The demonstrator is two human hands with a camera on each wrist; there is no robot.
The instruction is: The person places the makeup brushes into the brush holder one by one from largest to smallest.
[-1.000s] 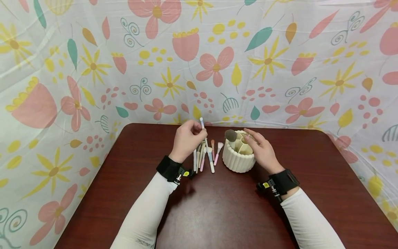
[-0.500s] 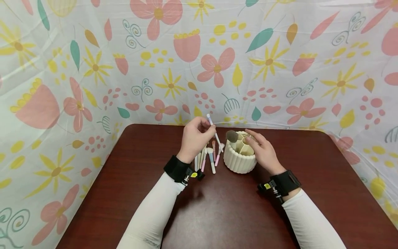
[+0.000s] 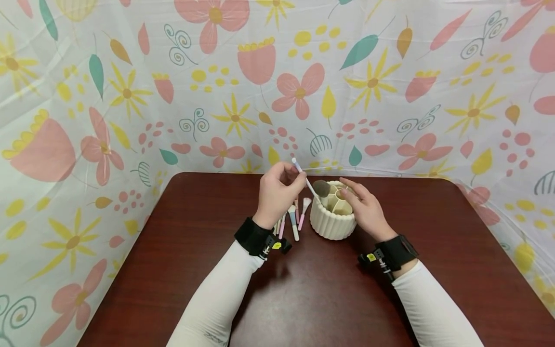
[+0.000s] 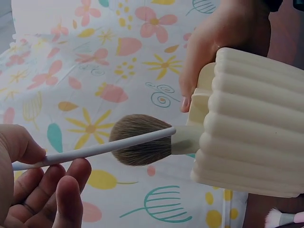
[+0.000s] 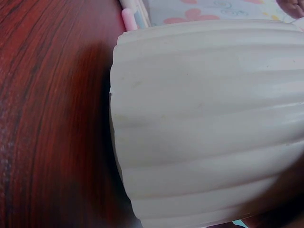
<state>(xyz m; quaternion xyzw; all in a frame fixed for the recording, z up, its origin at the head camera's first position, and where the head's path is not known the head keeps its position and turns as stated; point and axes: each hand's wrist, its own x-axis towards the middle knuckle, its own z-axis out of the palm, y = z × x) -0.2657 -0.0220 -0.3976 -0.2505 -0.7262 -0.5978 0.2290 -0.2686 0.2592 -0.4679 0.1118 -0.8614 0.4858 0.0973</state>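
Note:
My left hand (image 3: 279, 193) pinches a slim makeup brush (image 4: 104, 148) by its pale lilac-white handle, between thumb and fingers. The brush slants down to the right, its handle end right at the rim of a cream, ribbed brush holder (image 3: 332, 224); the bristle end is hidden. Inside the holder, which has several compartments, a big makeup brush (image 4: 140, 140) with fluffy brown bristles stands bristles up at the left side. My right hand (image 3: 368, 209) grips the holder's right side, thumb over the rim and fingers around the back.
Several small makeup brushes (image 3: 294, 226) with pink, blue and white handles lie on the dark red-brown table (image 3: 329, 289), left of the holder. Part of that group is hidden behind my left hand. A flower-print cloth (image 3: 368, 130) hangs behind the table.
My left hand has moved right with the slim brush, from above the loose brushes to the holder's left rim, tilting the brush on the way. The right hand and holder stay put.

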